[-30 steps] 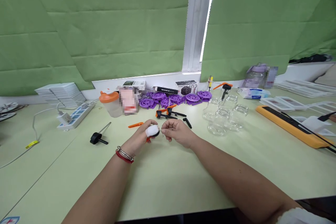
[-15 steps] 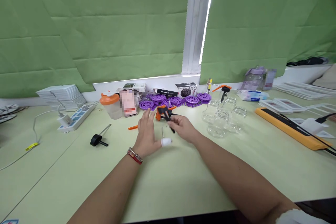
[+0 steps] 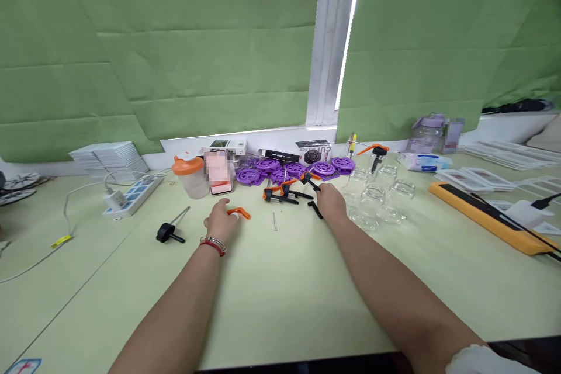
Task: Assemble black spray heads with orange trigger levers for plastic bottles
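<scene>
Orange plastic piece (image 3: 239, 213) lies flat on the green counter (image 3: 280, 304), and my left hand (image 3: 220, 222) rests on it with my fingertips touching its near end. I cannot tell if my left grip is pinching it. My right hand (image 3: 331, 201) reaches to a small black part (image 3: 315, 209) just beside the glass jars (image 3: 377, 196); its grip is hidden, so I cannot tell. A thin metal pin (image 3: 274, 221) lies between my hands. Purple wheels (image 3: 289, 168) sit behind.
</scene>
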Action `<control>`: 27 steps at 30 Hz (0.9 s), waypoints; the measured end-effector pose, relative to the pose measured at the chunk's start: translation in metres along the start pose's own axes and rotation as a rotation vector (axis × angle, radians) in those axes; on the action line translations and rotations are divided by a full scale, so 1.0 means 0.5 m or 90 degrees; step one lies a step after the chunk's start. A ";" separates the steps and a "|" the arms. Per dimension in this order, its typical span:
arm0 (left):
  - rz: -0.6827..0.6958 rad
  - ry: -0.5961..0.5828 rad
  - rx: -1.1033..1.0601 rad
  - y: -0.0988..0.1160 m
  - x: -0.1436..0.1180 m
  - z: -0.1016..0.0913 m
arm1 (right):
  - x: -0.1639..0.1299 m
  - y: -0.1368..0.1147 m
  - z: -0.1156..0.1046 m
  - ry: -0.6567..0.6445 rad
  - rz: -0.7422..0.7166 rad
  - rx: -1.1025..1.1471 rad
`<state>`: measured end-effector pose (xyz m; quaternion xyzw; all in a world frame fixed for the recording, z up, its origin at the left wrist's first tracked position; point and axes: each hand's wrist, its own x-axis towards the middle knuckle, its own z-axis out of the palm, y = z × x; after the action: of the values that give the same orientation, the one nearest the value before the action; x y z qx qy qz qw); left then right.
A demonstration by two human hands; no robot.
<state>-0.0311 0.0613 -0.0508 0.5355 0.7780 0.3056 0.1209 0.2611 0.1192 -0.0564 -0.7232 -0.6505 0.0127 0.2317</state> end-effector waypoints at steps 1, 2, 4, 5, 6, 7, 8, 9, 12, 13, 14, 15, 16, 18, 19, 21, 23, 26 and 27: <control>0.017 -0.014 -0.007 0.000 -0.003 0.004 | 0.003 0.004 0.003 -0.013 0.010 -0.004; 0.034 -0.028 -0.017 0.001 -0.005 0.008 | 0.005 0.009 0.006 -0.025 0.019 -0.007; 0.058 -0.050 -0.040 0.000 -0.008 0.015 | 0.009 0.017 0.012 -0.044 0.030 -0.010; 0.063 -0.056 -0.049 -0.002 -0.008 0.018 | 0.011 0.020 0.014 -0.051 0.030 -0.009; 0.064 -0.060 -0.053 -0.003 -0.008 0.019 | 0.012 0.023 0.016 -0.055 0.029 -0.008; 0.062 -0.062 -0.054 -0.005 -0.007 0.020 | 0.013 0.026 0.018 -0.058 0.028 -0.007; 0.060 -0.062 -0.052 -0.007 -0.006 0.021 | 0.014 0.028 0.019 -0.060 0.026 -0.007; 0.058 -0.061 -0.047 -0.008 -0.005 0.020 | 0.014 0.029 0.020 -0.061 0.024 -0.006; 0.051 -0.057 -0.011 -0.008 -0.001 0.010 | 0.015 0.034 0.021 -0.063 0.016 -0.004; 0.046 -0.054 0.007 -0.006 0.000 0.004 | 0.015 0.035 0.021 -0.063 0.012 -0.003; 0.039 -0.048 0.027 -0.004 0.001 -0.004 | 0.015 0.036 0.021 -0.063 0.009 -0.001; 0.034 -0.032 0.049 -0.003 0.002 -0.012 | 0.015 0.037 0.021 -0.062 0.009 0.002; 0.027 -0.005 0.073 -0.001 0.003 -0.021 | 0.015 0.037 0.021 -0.062 0.009 0.005; 0.011 0.096 0.133 -0.002 0.006 -0.038 | 0.015 0.037 0.021 -0.062 0.013 0.010; -0.002 0.157 0.165 -0.004 0.008 -0.045 | 0.014 0.037 0.021 -0.063 0.015 0.012; -0.041 0.260 0.216 -0.011 0.011 -0.055 | 0.013 0.037 0.021 -0.061 0.017 0.017; -0.090 0.315 0.238 -0.024 0.014 -0.059 | 0.011 0.037 0.021 -0.054 0.020 0.026; -0.165 0.328 0.231 -0.049 0.022 -0.060 | 0.007 0.036 0.017 -0.034 0.032 0.039; -0.188 0.320 0.226 -0.058 0.025 -0.060 | 0.005 0.035 0.014 -0.024 0.033 0.043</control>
<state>-0.0734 0.0552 -0.0429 0.3373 0.8937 0.2673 -0.1268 0.2755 0.1229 -0.0683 -0.7313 -0.6350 0.0545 0.2430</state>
